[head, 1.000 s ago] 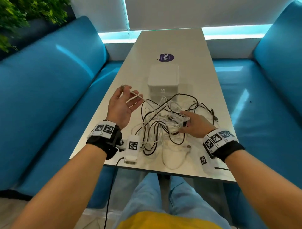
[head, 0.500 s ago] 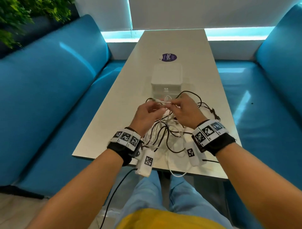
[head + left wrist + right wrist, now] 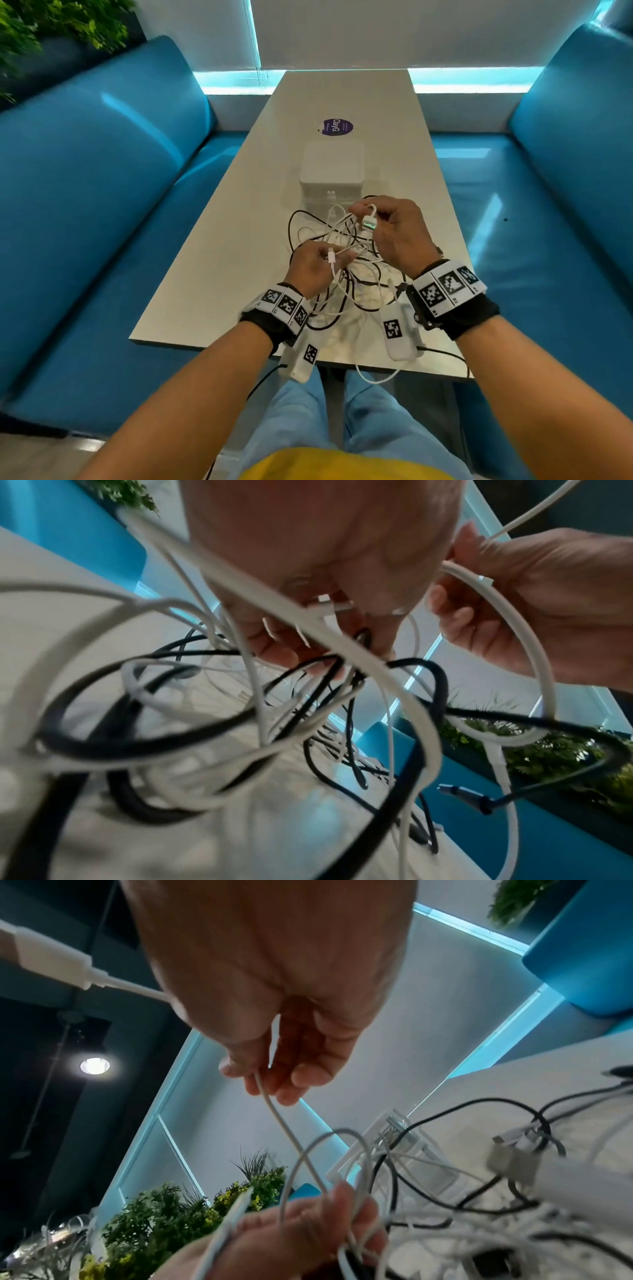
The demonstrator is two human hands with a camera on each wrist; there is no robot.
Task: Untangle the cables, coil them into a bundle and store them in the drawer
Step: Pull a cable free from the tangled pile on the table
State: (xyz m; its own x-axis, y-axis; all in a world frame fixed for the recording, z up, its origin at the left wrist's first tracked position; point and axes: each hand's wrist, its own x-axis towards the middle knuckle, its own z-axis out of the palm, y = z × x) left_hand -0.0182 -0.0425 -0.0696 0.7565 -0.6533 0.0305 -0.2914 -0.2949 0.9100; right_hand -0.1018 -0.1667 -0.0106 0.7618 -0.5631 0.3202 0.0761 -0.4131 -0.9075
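A tangle of white and black cables (image 3: 346, 277) lies on the near end of the table (image 3: 219, 246). My left hand (image 3: 334, 257) pinches a white cable just behind its small connector (image 3: 331, 256) and holds several loops (image 3: 342, 647). Just beyond it my right hand (image 3: 368, 214) is raised over the tangle and pinches the same white cable (image 3: 274, 1112) between thumb and fingers, near a white USB plug (image 3: 369, 224). A short length of cable runs between the two hands. The small white drawer box (image 3: 331, 171) stands right behind the tangle, its front hidden by cables.
Blue sofas (image 3: 102, 205) flank the long table on both sides. A purple sticker (image 3: 337, 126) lies beyond the box. One white loop (image 3: 373, 377) hangs over the table's near edge above my lap. Green plants (image 3: 51, 24) stand at the back left.
My left hand came in from the left to meet the right over the tangle. It has since drawn back toward me, stretching a short length of white cable between the hands.
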